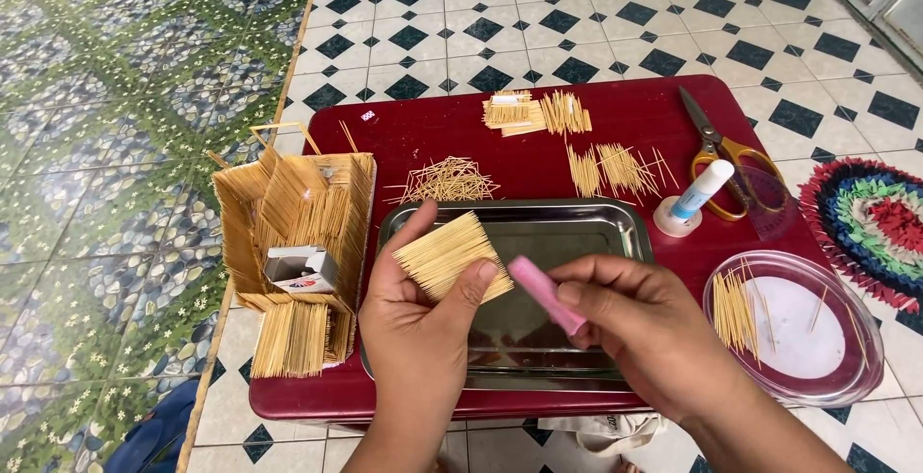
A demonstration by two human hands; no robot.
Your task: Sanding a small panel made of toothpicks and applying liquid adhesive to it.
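Seen from above, two bare hands work over a low red bench [615, 108] standing on a tiled floor [538, 12]. The left hand [418, 324] holds a flat panel of toothpicks [450, 256], pale yellow sticks laid side by side into a small tilted sheet with slightly ragged ends. Its fingers are curled shut on the panel, thumb [473, 286] pressed across the lower edge and the other fingers behind. The right hand [646, 324] grips a pink stick-shaped thing [545, 292], pinched closed between thumb and fingertips, its free end just beside the lower right corner of the panel; whether they touch cannot be told. Both are held above a shallow metal tray [625, 223] in the middle of the bench.

At the left edge of the bench stands an open box-like model [293, 213] built from toothpick panels, with a small cardboard box [300, 269] inside and more panels stacked in front of it. Behind the tray lies a loose heap of toothpicks [447, 183], and further back small bundles [538, 112] and scattered rows of them. To the right are scissors [723, 156] with yellow handles, an upright glue bottle [694, 196] with a blue label, and a round clear lid [798, 324] holding a few toothpicks. A multicoloured round mat [870, 218] lies on the floor at the far right
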